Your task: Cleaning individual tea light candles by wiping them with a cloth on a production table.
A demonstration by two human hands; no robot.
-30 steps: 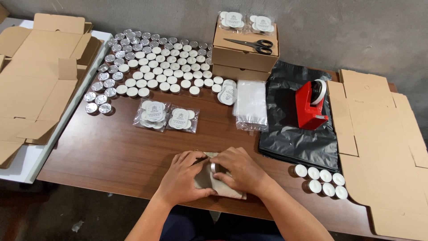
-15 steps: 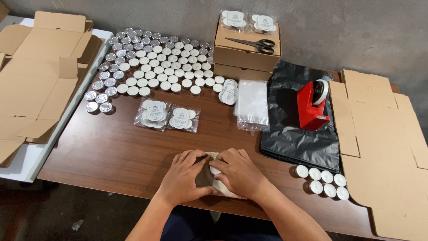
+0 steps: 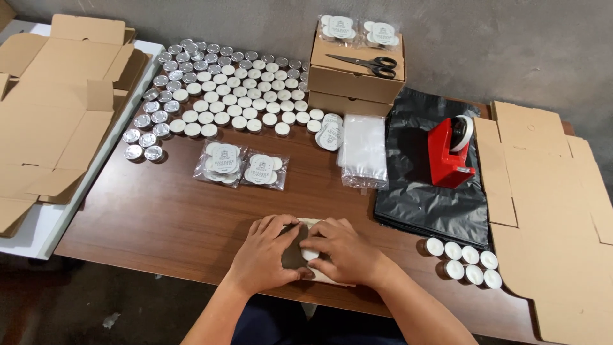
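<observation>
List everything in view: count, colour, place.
tealight candles: many, white wax in silver cups, rows at table's far left
loose tealights: six, white, near right by the flat cardboard
bagged tealight packs: two, clear, table centre; one more leans by the rows; two on the top box
cardboard boxes: two stacked, brown, far centre
scissors: one, black handles, on the top box
clear plastic bags: a stack, table centre right
black plastic sheet: one, right of centre
tape dispenser: one, red, on the black sheet
flat cardboard blanks: several, brown, left side; more at right
table: one, dark wood
left hand: pressing a pack at near edge
right hand: on the same pack
</observation>
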